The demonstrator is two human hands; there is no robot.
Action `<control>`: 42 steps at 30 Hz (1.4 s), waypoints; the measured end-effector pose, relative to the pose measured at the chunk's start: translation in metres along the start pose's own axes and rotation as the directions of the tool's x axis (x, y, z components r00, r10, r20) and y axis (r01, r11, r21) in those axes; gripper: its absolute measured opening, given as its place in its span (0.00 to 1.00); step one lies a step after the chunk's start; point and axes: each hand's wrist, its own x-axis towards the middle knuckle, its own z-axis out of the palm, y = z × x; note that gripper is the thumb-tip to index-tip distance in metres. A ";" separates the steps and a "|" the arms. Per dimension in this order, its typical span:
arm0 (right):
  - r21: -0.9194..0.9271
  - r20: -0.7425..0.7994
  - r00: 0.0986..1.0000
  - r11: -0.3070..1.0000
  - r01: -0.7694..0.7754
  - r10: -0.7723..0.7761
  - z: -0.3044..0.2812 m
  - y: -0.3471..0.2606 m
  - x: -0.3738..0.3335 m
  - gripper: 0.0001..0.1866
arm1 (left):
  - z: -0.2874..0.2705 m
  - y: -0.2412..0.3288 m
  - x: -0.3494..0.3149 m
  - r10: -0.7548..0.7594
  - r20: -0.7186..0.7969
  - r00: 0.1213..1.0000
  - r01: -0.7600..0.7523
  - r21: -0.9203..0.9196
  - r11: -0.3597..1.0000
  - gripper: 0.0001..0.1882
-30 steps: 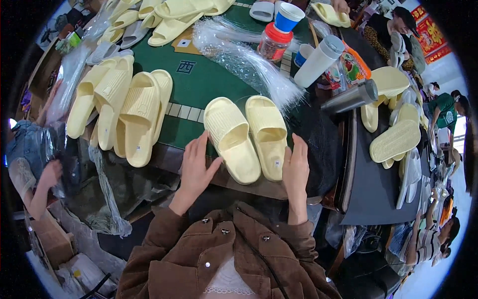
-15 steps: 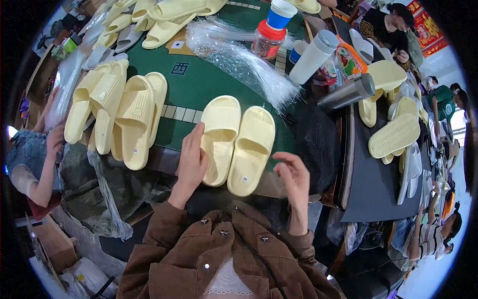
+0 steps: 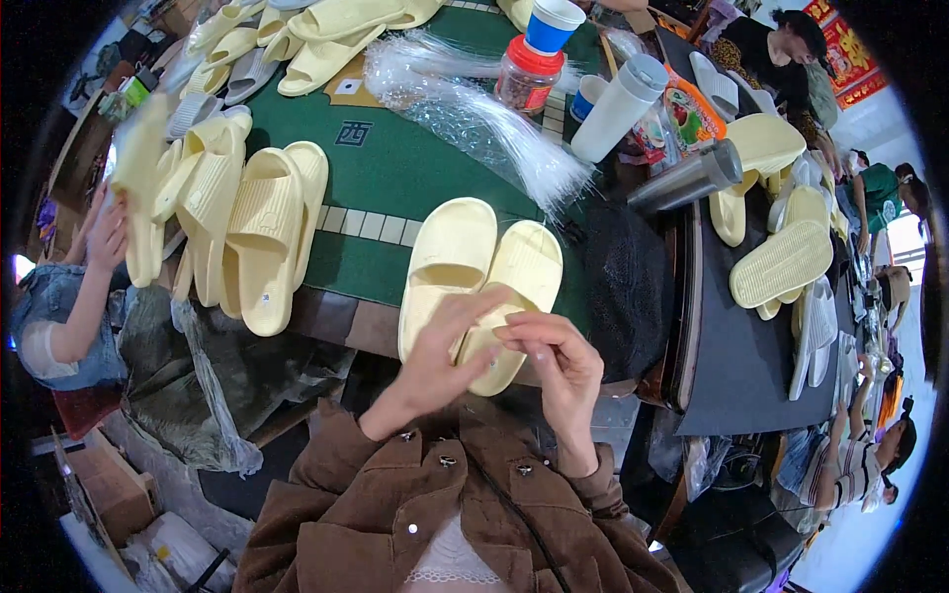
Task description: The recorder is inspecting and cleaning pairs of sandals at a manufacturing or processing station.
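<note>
A pair of pale yellow slide slippers stands side by side at the table's near edge, toes pointing away: the left slipper [image 3: 450, 237] and the right slipper [image 3: 529, 262]. Over their heel ends is my left hand [image 3: 440, 356], its fingers stretched toward the right slipper and its thumb apart. My right hand [image 3: 565, 371] is closed in a pinch above that slipper's footbed, fingertips close to the left hand's. Whatever sits in the pinch is too small to make out. The two hands partly cover the right slipper's footbed.
More yellow slippers [image 3: 267, 232] stand at the left, beside a co-worker's hand [image 3: 107, 232] holding a slipper. Clear plastic strands [image 3: 524, 148] lie on the green table top [image 3: 386, 183]. A red-lidded jar [image 3: 529, 74], white bottle [image 3: 621, 109] and steel tumbler [image 3: 687, 178] stand right.
Both hands have come together over the slippers; my left hand left the left slipper's outer side. The pair has shifted slightly right. The co-worker has lifted a slipper at the left.
</note>
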 end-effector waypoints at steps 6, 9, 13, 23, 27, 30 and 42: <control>0.261 -0.114 0.993 0.964 0.052 -0.022 -0.017 -0.002 -0.001 0.09 | -0.002 0.004 -0.010 -0.247 0.483 0.840 0.481 -0.453 0.750 0.10; 0.395 -0.284 0.958 0.916 0.074 0.045 -0.038 0.012 0.001 0.07 | -0.010 -0.003 -0.014 -0.248 0.488 0.837 0.518 -0.557 0.649 0.13; 0.504 -0.374 0.911 0.863 0.042 0.174 -0.056 0.031 -0.004 0.06 | -0.023 -0.007 -0.015 -0.175 0.212 0.962 0.274 -0.791 0.546 0.26; 0.458 -0.410 0.871 0.887 -0.060 0.271 -0.064 0.055 -0.029 0.07 | -0.059 -0.025 -0.025 -0.417 0.013 0.909 0.114 -0.970 0.217 0.37; 0.259 -0.450 0.873 0.963 -0.073 0.188 -0.050 0.043 -0.023 0.12 | -0.059 -0.029 -0.037 -0.514 -0.006 0.858 0.465 -0.418 0.781 0.13; 0.128 -0.247 0.953 0.980 -0.150 0.178 -0.040 0.043 -0.026 0.07 | -0.042 -0.028 -0.038 -0.529 0.033 0.848 0.513 -0.302 0.804 0.06; -0.174 0.142 0.957 0.958 -0.228 0.253 0.006 0.067 -0.011 0.22 | -0.017 -0.043 -0.009 -0.271 0.002 0.962 0.249 0.395 0.884 0.15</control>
